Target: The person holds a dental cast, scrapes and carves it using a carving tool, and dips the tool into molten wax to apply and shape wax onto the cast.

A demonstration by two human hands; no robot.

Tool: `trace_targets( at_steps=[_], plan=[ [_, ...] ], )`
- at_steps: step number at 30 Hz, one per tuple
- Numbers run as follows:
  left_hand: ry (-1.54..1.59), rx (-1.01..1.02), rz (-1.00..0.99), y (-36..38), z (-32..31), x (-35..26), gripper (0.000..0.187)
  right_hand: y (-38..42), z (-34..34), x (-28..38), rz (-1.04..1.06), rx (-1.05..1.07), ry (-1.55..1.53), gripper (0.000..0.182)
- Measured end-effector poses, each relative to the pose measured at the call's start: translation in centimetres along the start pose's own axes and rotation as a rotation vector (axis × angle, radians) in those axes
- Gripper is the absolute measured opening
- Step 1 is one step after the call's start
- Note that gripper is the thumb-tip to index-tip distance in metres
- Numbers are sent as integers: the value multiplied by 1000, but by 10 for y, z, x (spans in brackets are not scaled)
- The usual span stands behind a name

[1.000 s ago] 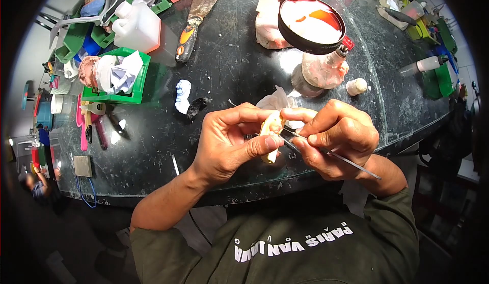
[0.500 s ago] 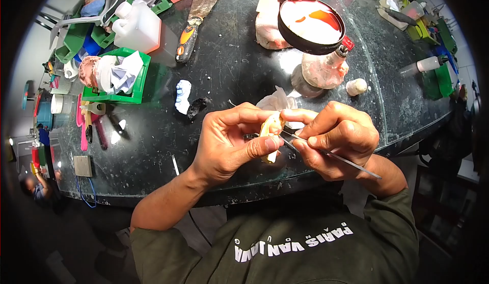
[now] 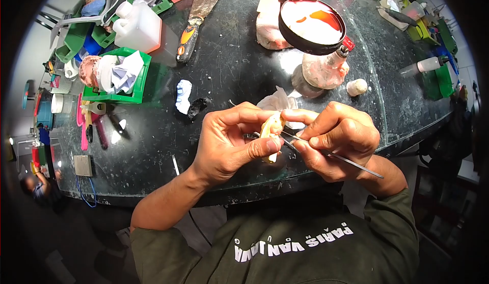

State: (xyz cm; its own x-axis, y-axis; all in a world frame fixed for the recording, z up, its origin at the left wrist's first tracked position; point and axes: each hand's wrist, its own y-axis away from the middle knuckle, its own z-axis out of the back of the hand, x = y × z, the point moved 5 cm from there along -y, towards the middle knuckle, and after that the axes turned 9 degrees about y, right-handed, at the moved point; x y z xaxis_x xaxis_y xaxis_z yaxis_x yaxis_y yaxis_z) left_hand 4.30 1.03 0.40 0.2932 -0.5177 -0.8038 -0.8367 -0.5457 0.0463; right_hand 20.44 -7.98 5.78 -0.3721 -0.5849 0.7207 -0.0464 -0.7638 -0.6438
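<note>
My left hand (image 3: 229,139) pinches a small yellowish dental model (image 3: 273,126) between thumb and fingers, above the table's near side. In my right hand (image 3: 341,139) is a thin metal carving tool (image 3: 356,166), gripped like a pen, its shaft slanting down to the right. The tool's working end meets or nearly meets the model's right side; contact is hard to make out. My right index finger reaches to the model's top edge. Just behind the hands lies crumpled whitish translucent plastic (image 3: 277,100), partly hidden by them.
Beyond my hands stand a round dish of red liquid (image 3: 311,24) and a glass burner (image 3: 326,70). A scraper (image 3: 191,29), a white dental piece (image 3: 183,96), a green bin (image 3: 135,93) and a jug (image 3: 135,29) are to the left. At far left, another person (image 3: 41,185) shows.
The metal tool has shifted very slightly, its free end a little to the right. The dental model tilts marginally; both hands keep their grip and place.
</note>
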Motion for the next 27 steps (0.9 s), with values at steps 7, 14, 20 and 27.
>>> trace_targets(
  at_steps=[7, 14, 20, 27],
  plan=[
    [-1, -7, -18, 0, 4, 3, 38, 1, -1, -1, -10, 10, 21, 19],
    [6, -20, -9, -1, 4, 4, 38, 0, -2, 0, 48, 51, 65, 20],
    [-7, -13, -26, -1, 4, 4, 36, 2, -2, 1, 62, 57, 78, 19],
    [-1, -2, -9, -1, 3, 2, 35, 2, -2, 1, 65, 55, 72, 20]
  ],
)
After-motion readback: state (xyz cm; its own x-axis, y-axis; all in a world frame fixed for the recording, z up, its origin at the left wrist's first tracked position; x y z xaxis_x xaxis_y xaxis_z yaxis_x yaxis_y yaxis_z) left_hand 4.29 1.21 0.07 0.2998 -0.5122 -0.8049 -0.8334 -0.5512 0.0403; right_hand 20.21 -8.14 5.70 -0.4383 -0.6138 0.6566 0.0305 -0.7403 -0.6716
